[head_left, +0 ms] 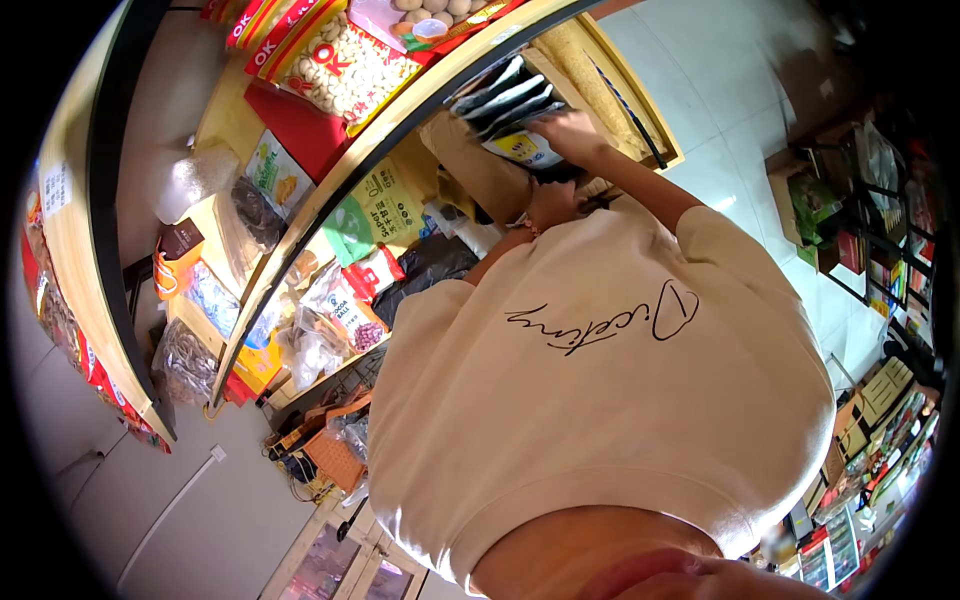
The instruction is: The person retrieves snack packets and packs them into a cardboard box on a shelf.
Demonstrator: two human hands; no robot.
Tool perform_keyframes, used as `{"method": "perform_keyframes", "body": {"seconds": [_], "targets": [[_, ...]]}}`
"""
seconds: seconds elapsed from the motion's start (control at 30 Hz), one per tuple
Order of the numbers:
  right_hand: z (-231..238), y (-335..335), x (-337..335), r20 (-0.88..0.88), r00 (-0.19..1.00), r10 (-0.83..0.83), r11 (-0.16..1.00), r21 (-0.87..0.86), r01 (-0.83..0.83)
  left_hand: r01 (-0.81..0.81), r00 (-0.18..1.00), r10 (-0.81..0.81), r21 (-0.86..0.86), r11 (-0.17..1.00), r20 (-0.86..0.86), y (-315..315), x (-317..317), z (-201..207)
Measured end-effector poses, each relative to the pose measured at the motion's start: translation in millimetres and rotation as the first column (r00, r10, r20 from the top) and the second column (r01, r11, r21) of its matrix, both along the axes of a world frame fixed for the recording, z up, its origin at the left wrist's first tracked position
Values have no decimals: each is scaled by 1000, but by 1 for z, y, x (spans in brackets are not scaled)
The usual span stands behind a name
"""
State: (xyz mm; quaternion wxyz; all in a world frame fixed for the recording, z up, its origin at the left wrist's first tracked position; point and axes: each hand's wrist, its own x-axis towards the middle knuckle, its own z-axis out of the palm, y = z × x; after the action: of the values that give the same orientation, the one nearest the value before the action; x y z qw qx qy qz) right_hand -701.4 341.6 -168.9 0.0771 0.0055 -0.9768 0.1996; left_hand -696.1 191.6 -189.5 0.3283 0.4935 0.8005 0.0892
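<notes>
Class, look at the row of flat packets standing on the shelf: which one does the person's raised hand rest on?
The front packet, the only one with a yellow and white face; the right hand touches its top edge, while the dark and silver packets stand behind.

Curved wooden shop shelving with a dark front rail (330, 190), packed pretty tight. Top tier has a red-edged clear bag of pale nuts (345, 68). Lower tier's got a green-and-yellow paper pouch (385, 205), and a row of grey flat packets (505, 95) standing on edge.
</notes>
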Motion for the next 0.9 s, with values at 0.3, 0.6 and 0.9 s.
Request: {"method": "perform_keyframes", "body": {"seconds": [0.3,0.6,0.9], "targets": [[-1,3,3,-111,994,19,1000,-4,-20,-29,774,-125,231,972,621,39,-51,-96],[-58,-4,89,-88,996,31,996,-84,-39,209,894,-279,225,952,350,61,-40,-140],[-53,-16,92,244,970,1,994,109,-29,339,887,-385,205,918,254,80,-42,-148]]}}
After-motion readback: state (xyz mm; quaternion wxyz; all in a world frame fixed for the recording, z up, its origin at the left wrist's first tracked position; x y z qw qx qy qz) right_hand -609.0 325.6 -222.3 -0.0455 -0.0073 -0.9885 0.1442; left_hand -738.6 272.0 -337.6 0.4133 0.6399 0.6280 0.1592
